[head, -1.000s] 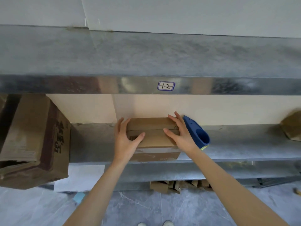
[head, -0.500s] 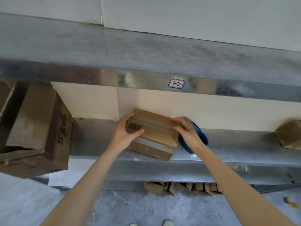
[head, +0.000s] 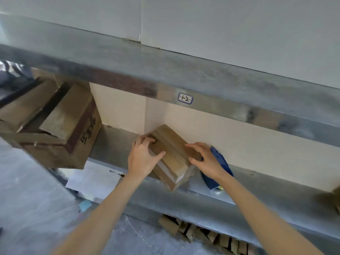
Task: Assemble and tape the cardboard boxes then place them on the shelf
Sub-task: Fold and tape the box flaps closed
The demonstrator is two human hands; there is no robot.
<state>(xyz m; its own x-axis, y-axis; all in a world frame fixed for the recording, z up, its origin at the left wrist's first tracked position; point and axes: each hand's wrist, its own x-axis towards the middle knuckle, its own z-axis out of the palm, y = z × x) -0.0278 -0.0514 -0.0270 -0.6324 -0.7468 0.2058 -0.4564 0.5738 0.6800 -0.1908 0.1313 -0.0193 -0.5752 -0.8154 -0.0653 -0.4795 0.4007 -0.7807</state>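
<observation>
Left hand [head: 141, 159] and right hand [head: 206, 161], fingers grasping the taped box [head: 171, 155] beside the blue tape dispenser [head: 221, 163], have twisted it askew on the shelf [head: 266, 186]; placement seems unfinished.

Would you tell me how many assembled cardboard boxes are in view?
3: a small box at centre, a large box at left, a blurred box at the right edge; others may be hidden.

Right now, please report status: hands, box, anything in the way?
Gripping the box: left hand and right hand. Box on shelf front edge, turned askew. Blue tape dispenser close behind right hand.
</observation>
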